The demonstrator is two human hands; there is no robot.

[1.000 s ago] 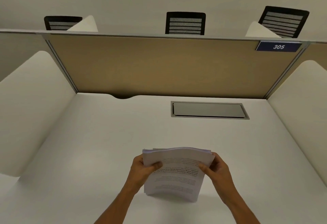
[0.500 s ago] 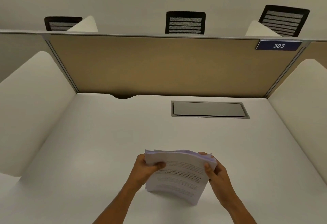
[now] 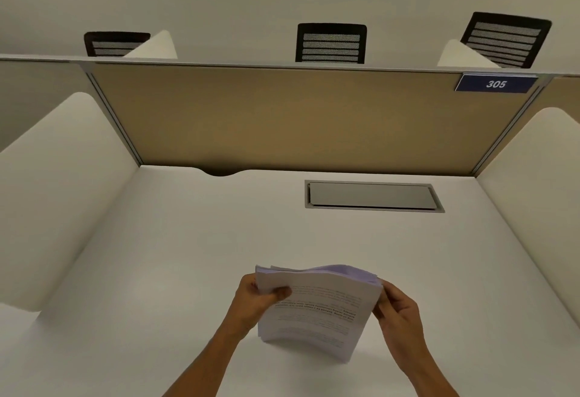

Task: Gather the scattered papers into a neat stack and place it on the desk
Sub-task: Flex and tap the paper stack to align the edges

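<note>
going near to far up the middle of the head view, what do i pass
paper stack → grey recessed hatch → tan partition → middle black chair

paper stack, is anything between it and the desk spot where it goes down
Nothing visible does. The paper stack, held on edge by the left hand and right hand, is over bare desk. The only fixture, a grey cable hatch, sits farther back near the partition, apart from the stack.

Right hand (image 3: 398, 307) — out to stack (image 3: 317, 312) edge
</note>
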